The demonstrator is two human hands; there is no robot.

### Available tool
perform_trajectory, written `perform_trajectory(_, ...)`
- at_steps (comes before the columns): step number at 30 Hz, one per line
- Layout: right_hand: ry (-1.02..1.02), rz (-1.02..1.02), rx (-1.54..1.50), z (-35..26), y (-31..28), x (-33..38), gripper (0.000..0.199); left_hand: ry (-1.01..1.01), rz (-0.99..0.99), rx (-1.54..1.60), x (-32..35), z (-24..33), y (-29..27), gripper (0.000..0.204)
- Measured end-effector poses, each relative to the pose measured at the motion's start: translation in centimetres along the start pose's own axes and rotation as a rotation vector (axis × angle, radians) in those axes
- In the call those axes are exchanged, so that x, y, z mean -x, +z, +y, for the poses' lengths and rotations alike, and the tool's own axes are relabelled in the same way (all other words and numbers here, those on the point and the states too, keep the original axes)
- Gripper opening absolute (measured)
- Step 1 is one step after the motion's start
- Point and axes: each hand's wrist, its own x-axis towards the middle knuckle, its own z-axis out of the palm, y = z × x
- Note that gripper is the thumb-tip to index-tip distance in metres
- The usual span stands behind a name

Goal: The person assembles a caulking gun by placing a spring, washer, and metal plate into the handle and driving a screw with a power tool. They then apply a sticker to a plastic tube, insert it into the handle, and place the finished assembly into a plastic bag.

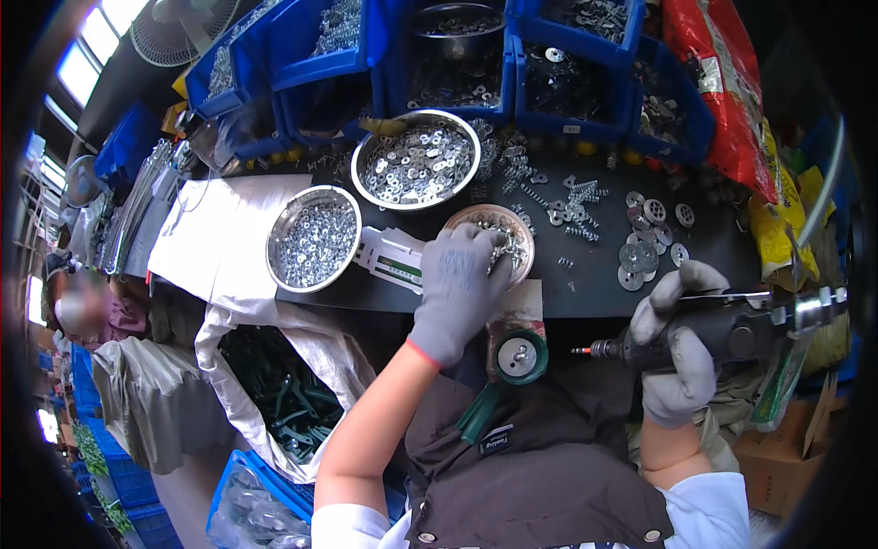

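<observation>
Gloved, the left hand (460, 285) curls its fingers into a small metal bowl (498, 240) of shiny screws on the black table (585, 284); the right hand (679, 352) grips a black power screwdriver (722, 334). Blue bins (439, 64) of hardware line the back.

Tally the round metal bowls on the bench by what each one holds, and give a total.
Bowl of washers: 1
Bowl of small nuts: 1
Bowl under the left hand, contents partly hidden: 1
Bowl set in a blue bin at the back: 1
Total: 4
</observation>
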Motion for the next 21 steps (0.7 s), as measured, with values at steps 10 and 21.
perform_trajectory(10, -0.106, 0.144, 0.003, -1.2, -1.8, -0.3, 0.058, -0.148, 0.120, 0.231, 0.7, -0.5, 0.8, 0.015)
perform_trajectory(21, -0.112, -0.074, -0.347, -1.6, 0.8, -0.9, 0.067, -0.691, -0.224, 1.533, 7.9, 6.1, -5.7, 0.022)
